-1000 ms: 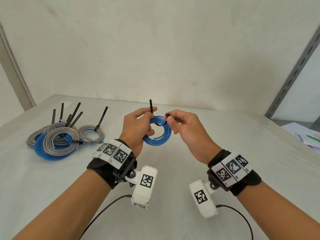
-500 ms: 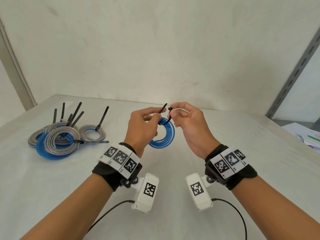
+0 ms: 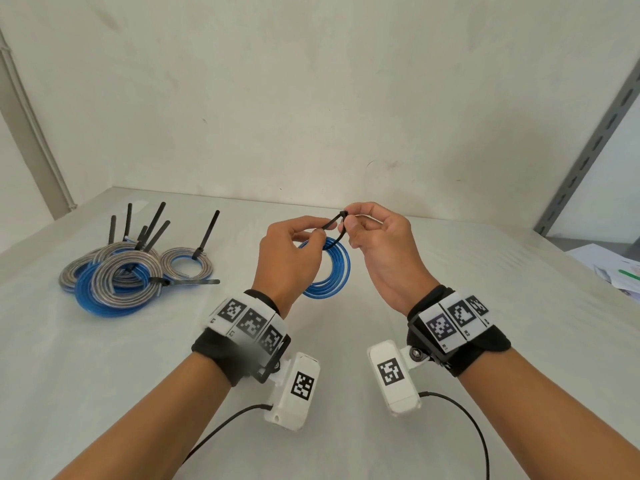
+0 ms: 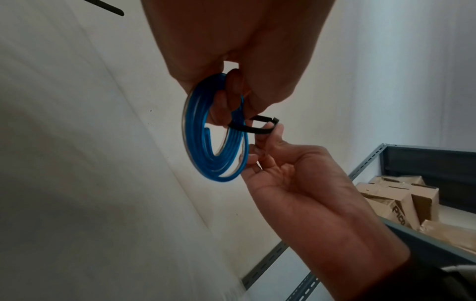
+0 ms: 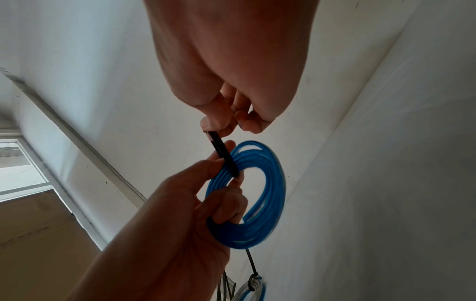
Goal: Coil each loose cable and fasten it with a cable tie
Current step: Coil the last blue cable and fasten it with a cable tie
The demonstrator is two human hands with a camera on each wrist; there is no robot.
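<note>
We note the white table running back to the wall at 12 o'clock, a grey slotted upright at its 2 o'clock corner, and bare surface from 3 through 6 o'clock.

At 9 o'clock lies a pile of finished coils, grey and blue, black tie tails standing up, well apart from the hands.

At centre, held above the table, the blue cable coil hangs as several tidy glossy loops. Our left hand grips its upper rim, fingers hooked through the loops, fingertips also pinching one end of the tie.

Our right hand pinches the black cable tie at its head between thumb and forefinger, other fingers curled.

The tie arches as a loose loop around the coil's top strands, not cinched.
</note>
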